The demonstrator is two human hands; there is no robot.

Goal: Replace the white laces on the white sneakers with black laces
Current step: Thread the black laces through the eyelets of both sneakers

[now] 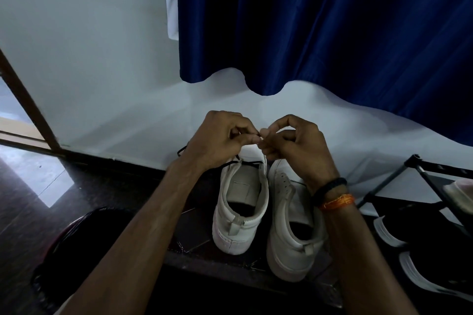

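Note:
Two white sneakers stand side by side on the dark floor, heels toward me. The left sneaker has a black lace crossing its upper eyelets, with a loop trailing out to the left. The right sneaker shows bare eyelets. Above the left sneaker's tongue, my left hand and my right hand meet fingertip to fingertip, both with curled fingers pinching the lace; the pinched part is hidden by the fingers.
A white wall and a blue curtain rise behind the sneakers. A black shoe rack with black-and-white shoes stands at the right. A dark bag lies at the lower left. A wooden door frame is at the far left.

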